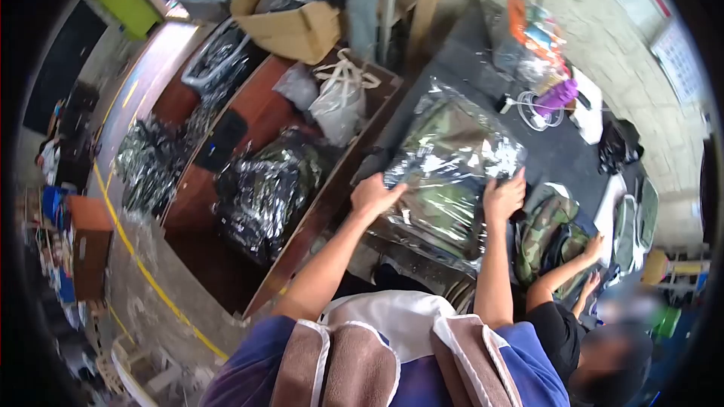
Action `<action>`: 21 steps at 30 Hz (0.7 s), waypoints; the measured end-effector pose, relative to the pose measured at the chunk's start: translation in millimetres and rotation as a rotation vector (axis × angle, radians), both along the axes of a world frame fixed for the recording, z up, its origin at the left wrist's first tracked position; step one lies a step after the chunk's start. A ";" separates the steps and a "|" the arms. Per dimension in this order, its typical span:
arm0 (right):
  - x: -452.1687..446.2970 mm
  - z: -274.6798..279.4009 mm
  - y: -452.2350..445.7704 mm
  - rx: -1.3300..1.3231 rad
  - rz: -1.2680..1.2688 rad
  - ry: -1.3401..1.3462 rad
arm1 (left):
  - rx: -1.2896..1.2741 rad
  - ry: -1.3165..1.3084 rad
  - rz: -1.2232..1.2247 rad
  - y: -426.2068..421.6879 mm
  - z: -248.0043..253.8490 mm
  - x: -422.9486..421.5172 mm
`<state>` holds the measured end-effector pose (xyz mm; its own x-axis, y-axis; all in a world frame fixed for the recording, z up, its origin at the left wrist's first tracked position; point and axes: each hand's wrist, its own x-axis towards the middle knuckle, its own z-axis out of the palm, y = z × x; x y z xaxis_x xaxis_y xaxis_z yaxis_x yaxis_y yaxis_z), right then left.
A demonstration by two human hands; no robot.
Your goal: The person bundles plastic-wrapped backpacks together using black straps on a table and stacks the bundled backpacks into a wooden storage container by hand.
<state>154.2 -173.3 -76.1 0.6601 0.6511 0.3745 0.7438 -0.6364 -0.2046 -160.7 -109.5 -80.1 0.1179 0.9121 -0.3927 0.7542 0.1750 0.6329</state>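
Observation:
A clear plastic bag [449, 173] with a folded camouflage fabric item inside lies flat on the dark table in front of me. My left hand [377, 196] grips its near left edge, thumb on top. At the right edge, my right hand [505, 196] pinches the plastic, with the fingers partly hidden. Glare on the film hides the exact kind of item inside. Close to my right hand, a camouflage backpack [547, 230] rests on the table by a co-worker's hands [593, 250].
On the left, a brown wooden bin [260, 98] holds a plastic-wrapped camouflage bundle [271, 192] and a white bag [339, 109]. Behind it stands a cardboard box [290, 30]. A purple roll [556, 98] and a black plastic bag [620, 147] sit at the table's far right.

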 end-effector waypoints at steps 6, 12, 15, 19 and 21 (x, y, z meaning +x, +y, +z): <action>-96.9 -5.7 48.4 -0.328 0.169 0.207 | 0.093 -0.055 -0.145 -20.4 9.6 -40.1; -100.7 -72.9 52.8 -0.240 0.168 -0.063 | 0.213 -0.013 0.422 20.3 -120.7 -192.9; -93.5 -85.3 56.6 -0.121 0.234 -0.099 | 0.058 0.236 0.441 31.6 -245.0 -278.3; -87.6 -85.2 56.2 -0.122 0.342 -0.149 | -0.398 0.452 0.276 56.5 -335.1 -346.3; -68.9 -92.4 51.5 -0.121 0.421 -0.166 | -0.491 0.556 0.166 66.9 -394.4 -370.5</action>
<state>85.3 -121.8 -168.5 0.2664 0.8951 0.3575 0.9588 -0.2839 -0.0034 -531.2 -42.5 -474.5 -0.3397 0.6054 -0.7198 0.8785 0.4775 -0.0131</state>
